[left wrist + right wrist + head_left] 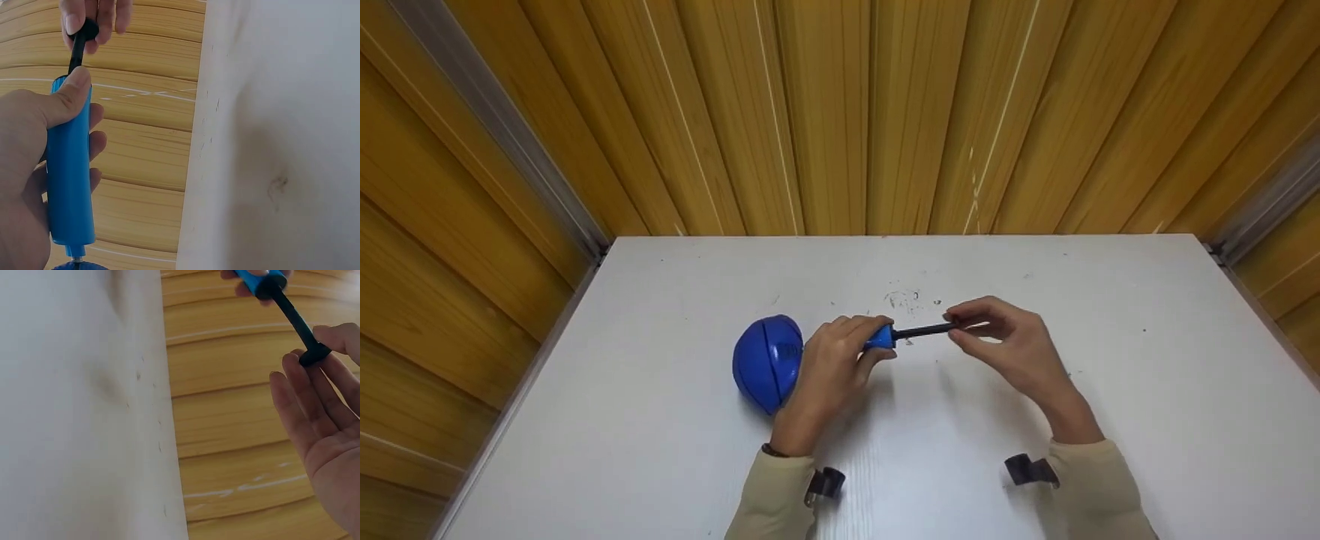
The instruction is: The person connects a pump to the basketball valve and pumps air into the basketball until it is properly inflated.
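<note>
A blue hand pump [70, 185] lies in my left hand [831, 364], whose fingers and thumb curl round its barrel. From the barrel's right end the black plunger rod [922, 331] stands drawn out. My right hand [1012, 341] pinches the black end knob [315, 354] between thumb and fingers, the other fingers fairly straight. At the pump's other end, a short metal needle [77, 259] meets the blue ball. That ball [761, 364], caved in and soft-looking with dark seams, is left of my left hand, which partly hides it in the head view.
A white tabletop [660, 465] with dark scuff marks lies beneath the hands. Wood-patterned panels [825, 112] rise behind it and at both sides. Dark wrist-mounted devices [826, 482] sit at both sleeve cuffs.
</note>
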Action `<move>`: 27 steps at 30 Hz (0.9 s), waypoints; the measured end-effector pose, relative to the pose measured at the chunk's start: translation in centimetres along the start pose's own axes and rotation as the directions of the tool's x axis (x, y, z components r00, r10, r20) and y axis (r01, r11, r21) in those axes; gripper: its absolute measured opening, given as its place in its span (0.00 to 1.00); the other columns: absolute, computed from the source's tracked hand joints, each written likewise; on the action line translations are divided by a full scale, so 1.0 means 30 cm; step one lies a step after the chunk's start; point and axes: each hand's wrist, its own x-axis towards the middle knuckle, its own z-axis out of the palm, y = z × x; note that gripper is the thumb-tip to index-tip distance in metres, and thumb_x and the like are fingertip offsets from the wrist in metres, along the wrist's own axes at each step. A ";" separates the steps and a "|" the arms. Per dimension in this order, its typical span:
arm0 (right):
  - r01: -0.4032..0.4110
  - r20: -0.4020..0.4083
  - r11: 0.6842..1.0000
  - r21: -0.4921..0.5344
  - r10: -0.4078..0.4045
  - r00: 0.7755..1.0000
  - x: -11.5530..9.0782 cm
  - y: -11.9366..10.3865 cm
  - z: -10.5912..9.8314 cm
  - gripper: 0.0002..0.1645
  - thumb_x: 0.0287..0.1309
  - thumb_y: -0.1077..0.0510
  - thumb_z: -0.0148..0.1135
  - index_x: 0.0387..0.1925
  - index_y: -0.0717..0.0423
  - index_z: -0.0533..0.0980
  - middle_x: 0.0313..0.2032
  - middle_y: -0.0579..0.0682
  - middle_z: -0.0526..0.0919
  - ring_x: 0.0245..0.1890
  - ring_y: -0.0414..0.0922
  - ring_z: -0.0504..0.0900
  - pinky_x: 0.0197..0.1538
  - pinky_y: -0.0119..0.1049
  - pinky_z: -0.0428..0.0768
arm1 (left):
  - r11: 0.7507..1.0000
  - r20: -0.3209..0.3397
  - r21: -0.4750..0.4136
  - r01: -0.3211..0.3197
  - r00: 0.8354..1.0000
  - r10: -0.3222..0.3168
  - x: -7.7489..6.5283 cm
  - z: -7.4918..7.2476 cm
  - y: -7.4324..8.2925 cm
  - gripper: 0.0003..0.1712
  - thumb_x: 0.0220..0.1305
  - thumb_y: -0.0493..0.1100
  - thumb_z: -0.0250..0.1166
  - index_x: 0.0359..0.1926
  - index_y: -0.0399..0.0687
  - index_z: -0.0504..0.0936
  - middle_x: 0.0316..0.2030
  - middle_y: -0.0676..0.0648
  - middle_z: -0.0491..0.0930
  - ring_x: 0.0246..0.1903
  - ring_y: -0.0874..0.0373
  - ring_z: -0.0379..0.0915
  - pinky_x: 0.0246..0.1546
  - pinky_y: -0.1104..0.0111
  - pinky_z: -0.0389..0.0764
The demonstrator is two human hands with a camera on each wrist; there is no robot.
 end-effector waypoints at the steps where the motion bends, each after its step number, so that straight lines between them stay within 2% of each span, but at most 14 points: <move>1: -0.005 -0.020 1.000 -0.005 0.005 1.000 -0.003 -0.001 -0.023 0.17 0.61 0.69 0.76 0.52 0.58 0.86 0.48 0.53 0.89 0.46 0.45 0.88 0.51 0.33 0.85 | 1.000 -0.006 0.000 0.006 1.000 -0.006 0.000 -0.001 -0.001 0.20 0.65 0.44 0.77 0.55 0.42 0.88 0.46 0.47 0.90 0.43 0.53 0.85 0.44 0.61 0.84; 5: -0.039 -0.076 0.999 0.019 0.040 0.996 -0.014 -0.007 -0.091 0.17 0.61 0.71 0.75 0.51 0.61 0.86 0.48 0.56 0.89 0.46 0.45 0.89 0.51 0.32 0.85 | 1.000 -0.011 0.000 0.014 1.000 -0.014 0.002 -0.001 0.003 0.20 0.65 0.43 0.77 0.56 0.42 0.88 0.46 0.47 0.90 0.43 0.53 0.85 0.44 0.61 0.84; 8: -0.064 -0.067 0.996 0.062 0.068 0.995 -0.014 -0.012 -0.099 0.17 0.60 0.72 0.75 0.51 0.63 0.86 0.48 0.58 0.89 0.46 0.46 0.90 0.51 0.33 0.85 | 1.000 -0.003 0.008 0.005 1.000 -0.005 0.005 0.003 0.011 0.19 0.67 0.43 0.75 0.56 0.41 0.87 0.46 0.46 0.89 0.44 0.52 0.84 0.45 0.61 0.84; 14: -0.104 -0.020 0.986 0.130 0.107 0.994 0.002 -0.009 -0.006 0.15 0.58 0.73 0.76 0.47 0.65 0.87 0.47 0.60 0.90 0.46 0.45 0.90 0.51 0.34 0.85 | 0.997 -0.003 0.066 -0.031 1.000 0.031 0.004 0.023 0.027 0.18 0.69 0.46 0.74 0.55 0.42 0.87 0.46 0.47 0.89 0.43 0.52 0.84 0.43 0.61 0.83; 20: -0.109 0.046 0.981 0.161 0.103 0.994 0.007 0.003 0.097 0.14 0.58 0.68 0.78 0.47 0.65 0.86 0.47 0.62 0.89 0.47 0.47 0.90 0.52 0.36 0.86 | 0.991 0.002 0.113 -0.075 0.997 0.075 -0.002 0.048 0.034 0.18 0.68 0.47 0.75 0.54 0.42 0.87 0.45 0.47 0.89 0.43 0.52 0.85 0.42 0.62 0.83; 23: -0.097 0.056 0.984 0.146 0.090 0.994 0.004 0.006 0.106 0.14 0.59 0.67 0.78 0.47 0.62 0.87 0.47 0.60 0.89 0.46 0.48 0.90 0.51 0.36 0.86 | 0.994 0.017 0.081 -0.072 0.997 0.071 -0.003 0.048 0.033 0.19 0.68 0.46 0.74 0.55 0.42 0.87 0.46 0.47 0.89 0.44 0.52 0.85 0.44 0.62 0.83; 27: -0.056 0.069 0.994 0.093 0.049 0.996 0.005 0.004 0.073 0.15 0.59 0.65 0.79 0.48 0.58 0.87 0.46 0.55 0.90 0.44 0.48 0.90 0.52 0.37 0.86 | 0.999 0.040 0.016 -0.051 0.998 0.050 -0.002 0.034 0.027 0.20 0.69 0.46 0.74 0.58 0.43 0.86 0.48 0.47 0.89 0.46 0.52 0.84 0.48 0.61 0.83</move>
